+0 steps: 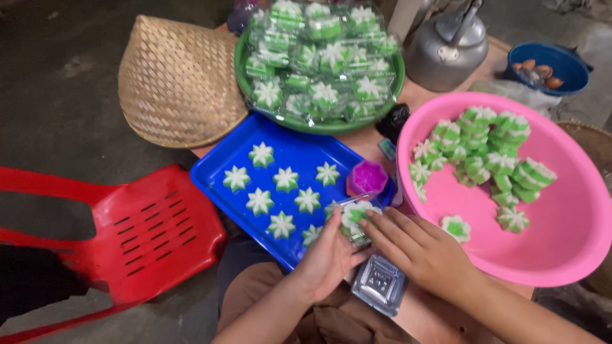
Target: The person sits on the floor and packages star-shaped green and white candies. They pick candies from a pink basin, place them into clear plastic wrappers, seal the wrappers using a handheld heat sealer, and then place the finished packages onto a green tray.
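At tray edge, both hands on cake

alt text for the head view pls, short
Both hands, left hand and right hand, hold a green-and-white flower-shaped cake in clear wrap over a blue tray of similar cakes; a pink basin holds more.

At your 12 o'clock, the green tray is smooth plastic; its cakes sit under glossy clear film. At 10 o'clock, the conical hat is rough woven fibre, matt. At 1 o'clock, the kettle is dull brushed metal. The blue tray, pink basin and red chair are glossy moulded plastic. Your hands hold a clear, shiny plastic wrapper.
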